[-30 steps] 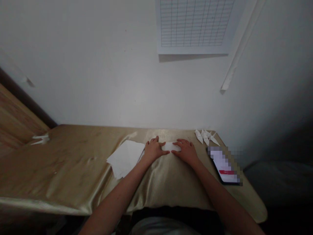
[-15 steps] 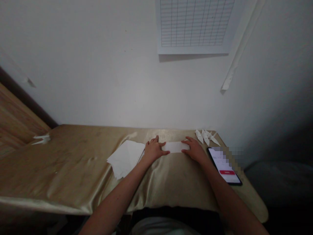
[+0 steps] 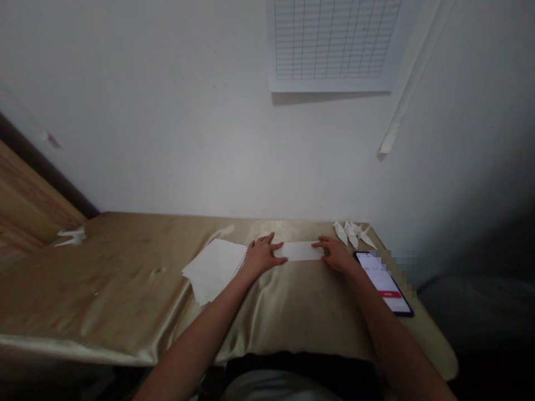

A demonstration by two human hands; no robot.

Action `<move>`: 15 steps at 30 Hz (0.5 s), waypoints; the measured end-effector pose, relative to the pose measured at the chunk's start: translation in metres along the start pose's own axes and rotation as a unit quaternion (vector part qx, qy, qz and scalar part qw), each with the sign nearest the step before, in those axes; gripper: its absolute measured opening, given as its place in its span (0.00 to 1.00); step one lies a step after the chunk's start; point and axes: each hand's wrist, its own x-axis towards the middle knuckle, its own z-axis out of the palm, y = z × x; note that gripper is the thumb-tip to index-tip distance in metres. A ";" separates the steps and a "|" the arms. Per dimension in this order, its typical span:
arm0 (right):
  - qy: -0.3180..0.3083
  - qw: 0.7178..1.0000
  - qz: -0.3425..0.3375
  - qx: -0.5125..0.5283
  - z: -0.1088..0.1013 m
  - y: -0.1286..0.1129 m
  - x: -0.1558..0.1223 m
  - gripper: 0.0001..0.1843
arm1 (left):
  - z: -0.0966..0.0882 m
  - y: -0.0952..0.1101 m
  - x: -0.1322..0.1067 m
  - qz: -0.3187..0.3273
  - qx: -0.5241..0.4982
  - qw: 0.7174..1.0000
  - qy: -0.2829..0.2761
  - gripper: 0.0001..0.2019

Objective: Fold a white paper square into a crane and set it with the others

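A white strip of paper, apparently folded, lies flat on the gold cloth between my hands. At its left end rests my left hand, fingers spread, thumb and index finger touching the paper's edge. My right hand is at the other end, index finger stretched over the paper and thumb apart from it near the lower corner. Neither hand grips the strip. Beside my left hand is a loose pile of white paper sheets, partly covered by my forearm. Folded paper cranes sit just beyond my right hand.
A phone with a lit screen lies right of my right forearm. Another folded white paper piece is at the table's far left. The gold tablecloth is wrinkled. Behind the table rises a white wall with a gridded sheet.
My right hand has shifted slightly right along the paper, baring more of its right end. My left hand has moved a little left and stays on the left end.
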 end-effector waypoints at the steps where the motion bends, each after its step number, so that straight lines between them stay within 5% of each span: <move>1: 0.001 1.000 -0.001 0.003 0.001 0.002 0.000 0.32 | 0.001 -0.001 0.000 0.001 0.000 1.000 -0.002 0.31; 10: 0.007 1.000 -0.019 0.009 0.004 0.010 0.002 0.32 | 0.003 -0.002 0.000 -0.003 0.000 1.000 -0.017 0.30; 15: 0.031 0.999 0.013 -0.018 0.003 -0.008 0.000 0.21 | 0.003 0.011 -0.003 -0.045 -0.008 0.999 0.002 0.25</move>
